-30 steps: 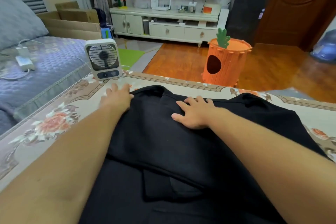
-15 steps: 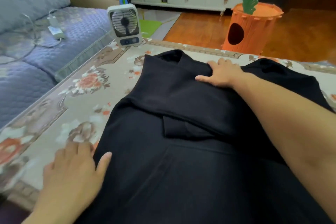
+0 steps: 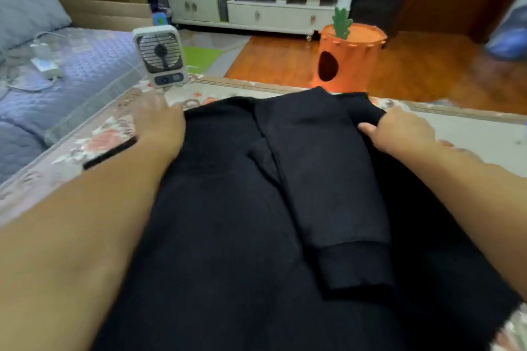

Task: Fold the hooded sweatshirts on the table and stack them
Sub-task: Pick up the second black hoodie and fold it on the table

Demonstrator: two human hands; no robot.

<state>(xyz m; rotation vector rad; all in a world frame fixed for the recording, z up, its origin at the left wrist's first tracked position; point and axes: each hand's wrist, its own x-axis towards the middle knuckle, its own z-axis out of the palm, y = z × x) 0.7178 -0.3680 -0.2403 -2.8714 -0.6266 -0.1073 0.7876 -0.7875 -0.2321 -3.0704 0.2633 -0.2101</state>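
A black hooded sweatshirt [image 3: 228, 222] lies spread across the desk [image 3: 94, 137], which wears a floral cloth, and fills most of the lower view; its near hem and right side run off the bottom and the right edge, so its full outline cannot be seen. One sleeve [image 3: 328, 179] is folded over the body, its ribbed cuff [image 3: 356, 268] pointing toward the camera. The hood is not to be picked out among the dark folds at the far end. The left hand [image 3: 158, 122] sits at the sweatshirt's far left corner, partly on the cloth of the desk; it is blurred, and whether its fingers lie flat or curl under the fabric cannot be told. The right hand [image 3: 399, 129] holds the far right edge of the garment, thumb on top and fingers tucked out of sight beneath the fold. Both forearms cover the sweatshirt's side edges. Beyond the far left corner a small white desk fan [image 3: 161, 55] stands upright. Past the desk an orange carrot-shaped bin [image 3: 349, 57] stands on the wooden floor, its base hidden by the sweatshirt. A quilted bed [image 3: 71, 71] lies to the left.
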